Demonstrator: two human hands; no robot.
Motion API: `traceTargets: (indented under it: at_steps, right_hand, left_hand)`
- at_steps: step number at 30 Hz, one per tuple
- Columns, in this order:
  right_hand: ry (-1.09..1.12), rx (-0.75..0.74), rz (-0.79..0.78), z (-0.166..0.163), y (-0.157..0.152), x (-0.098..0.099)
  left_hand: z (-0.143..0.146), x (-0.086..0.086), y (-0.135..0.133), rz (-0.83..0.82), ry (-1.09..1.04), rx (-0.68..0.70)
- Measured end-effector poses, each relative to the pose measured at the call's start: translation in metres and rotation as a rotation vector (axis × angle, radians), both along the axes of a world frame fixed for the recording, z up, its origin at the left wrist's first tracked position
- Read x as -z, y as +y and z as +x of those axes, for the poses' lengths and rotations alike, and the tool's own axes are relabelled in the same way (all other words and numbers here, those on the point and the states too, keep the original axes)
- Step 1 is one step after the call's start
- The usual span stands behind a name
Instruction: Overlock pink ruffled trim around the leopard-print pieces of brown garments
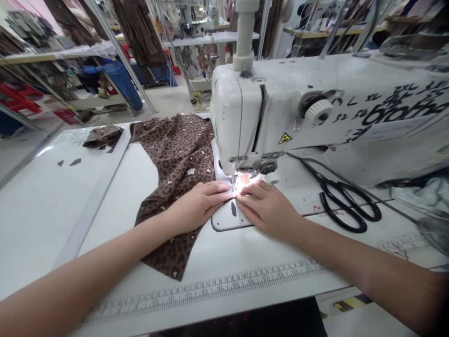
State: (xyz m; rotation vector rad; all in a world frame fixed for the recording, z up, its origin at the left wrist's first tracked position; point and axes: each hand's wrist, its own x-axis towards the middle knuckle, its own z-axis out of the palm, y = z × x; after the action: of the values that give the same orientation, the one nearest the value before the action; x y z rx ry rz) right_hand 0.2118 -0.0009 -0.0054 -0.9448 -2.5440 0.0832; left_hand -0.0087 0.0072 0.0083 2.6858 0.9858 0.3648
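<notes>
Brown leopard-print fabric [189,154] lies in folds on the table left of the white sewing machine [242,112]. My left hand [196,206] rests over its right part, fingers pressed together and closed on the edge beside the needle. Opposite it, my right hand [268,206] has its fingertips drawn together just right of the lit presser foot [234,182]. A narrow dark strip of the fabric runs between the two hands' fingertips. Most of that edge is hidden under my fingers. Below the needle area, the metal plate [228,222] shows partly.
Black-handled scissors [336,196] lie right of my right hand, close to a dark cable. A printed ruler scale [224,285] runs along the table's front. Fabric scraps [103,136] sit at the far left. Behind stand other worktables, hanging garments and a blue bin [122,84].
</notes>
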Motion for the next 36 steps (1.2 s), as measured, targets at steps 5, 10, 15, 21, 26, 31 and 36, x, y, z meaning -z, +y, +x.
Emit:
traceTargets:
  at_steps: [5,10,15,21,26,31,36]
  right_hand:
    - [-0.072,0.06,-0.009,-0.002,0.001,-0.001]
    - [-0.055,0.078,-0.015,0.001,-0.001,-0.001]
    - [-0.009,0.127,0.042,0.006,0.001,-0.002]
    - [-0.026,0.182,0.053,0.009,0.005,0.0]
    - [-0.052,0.212,0.03,0.006,0.004,0.0]
    - [-0.041,0.217,0.075,0.004,0.003,0.001]
    - [0.009,0.074,0.141,-0.001,-0.005,0.0]
  left_hand:
    - [0.0,0.0,0.012,0.011,0.009,-0.018]
    - [0.0,0.0,0.021,0.028,0.003,-0.057]
    - [-0.001,0.001,0.019,0.027,-0.016,-0.057]
    - [-0.001,0.006,0.016,0.042,-0.068,-0.095]
    - [-0.002,0.006,0.013,0.082,-0.079,-0.1]
    - [0.008,0.009,0.013,0.119,-0.134,-0.107]
    - [0.015,0.004,0.011,0.073,-0.214,-0.328]
